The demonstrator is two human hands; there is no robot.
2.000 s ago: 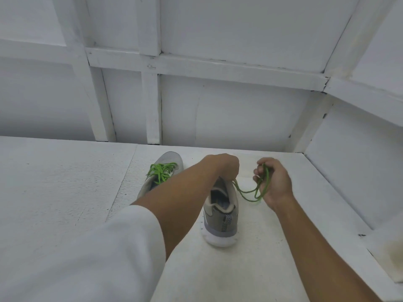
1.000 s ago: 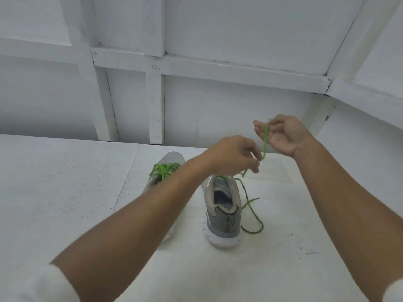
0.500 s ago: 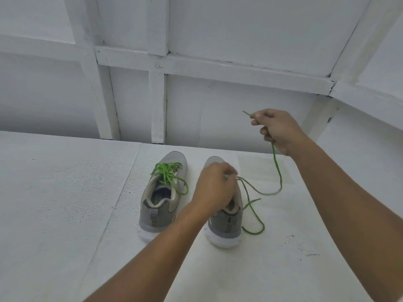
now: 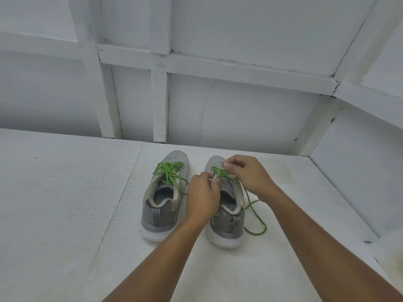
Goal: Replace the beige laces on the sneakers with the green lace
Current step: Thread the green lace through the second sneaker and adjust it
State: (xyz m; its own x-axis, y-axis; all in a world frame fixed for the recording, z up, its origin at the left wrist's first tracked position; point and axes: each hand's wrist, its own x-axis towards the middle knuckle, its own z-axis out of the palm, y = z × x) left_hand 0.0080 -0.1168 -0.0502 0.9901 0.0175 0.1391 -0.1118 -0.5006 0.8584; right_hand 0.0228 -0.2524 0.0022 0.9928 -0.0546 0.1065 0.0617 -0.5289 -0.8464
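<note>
**Threading step.** At the right-hand sneaker (image 4: pixel 229 216), our left hand (image 4: pixel 201 197) pinches its eyelet edge, steadying it, while our right hand (image 4: pixel 248 175) pinches the green lace (image 4: pixel 220 171) above its eyelets for threading. Slack trails beside its heel.

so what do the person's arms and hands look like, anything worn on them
Both arms are bare as far as the head view shows: no sleeve covers the left forearm or the right forearm. The left hand and the right hand are ungloved. No ring, watch, wristband or marking shows on either.
</note>
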